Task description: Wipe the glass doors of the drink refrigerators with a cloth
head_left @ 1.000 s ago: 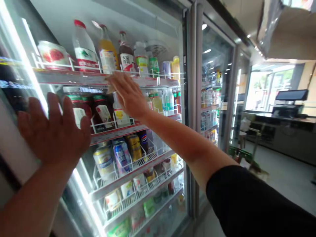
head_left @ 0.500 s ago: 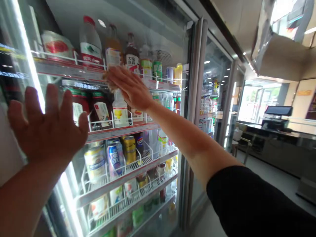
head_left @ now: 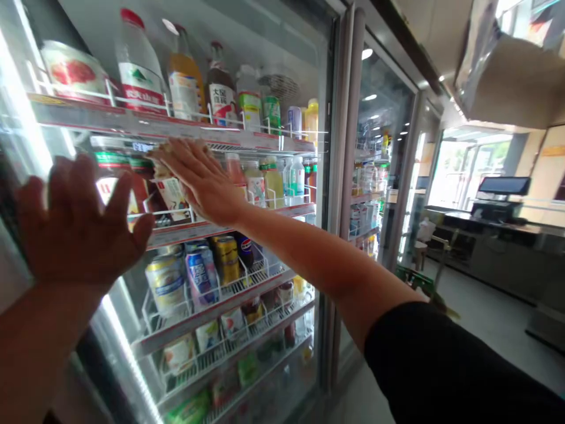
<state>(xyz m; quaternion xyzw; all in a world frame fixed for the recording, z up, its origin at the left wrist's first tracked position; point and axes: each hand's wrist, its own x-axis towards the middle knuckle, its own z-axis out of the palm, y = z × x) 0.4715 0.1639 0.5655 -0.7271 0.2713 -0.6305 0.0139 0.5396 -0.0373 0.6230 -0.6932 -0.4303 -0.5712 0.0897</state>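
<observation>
Right hand [head_left: 200, 179] now lower on bottle-filled cooler door [head_left: 273, 247].

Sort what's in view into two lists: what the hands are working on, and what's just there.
In hand: right hand flat on the glass door, a cloth seemingly under its fingers; left hand spread by the door's left edge.

Just there: bottles, cans, checkout counter.

The left hand [head_left: 75, 227] lies flat on the cooler door [head_left: 282, 47] at nine o'clock, with the right hand [head_left: 198, 176] at its two o'clock, pressing a cloth [head_left: 159, 160] to the glass. Behind the glass, bottles [head_left: 220, 82] stand on the top shelf and cans [head_left: 200, 277] two shelves below. A counter [head_left: 507, 247] stands well apart at three o'clock.
</observation>
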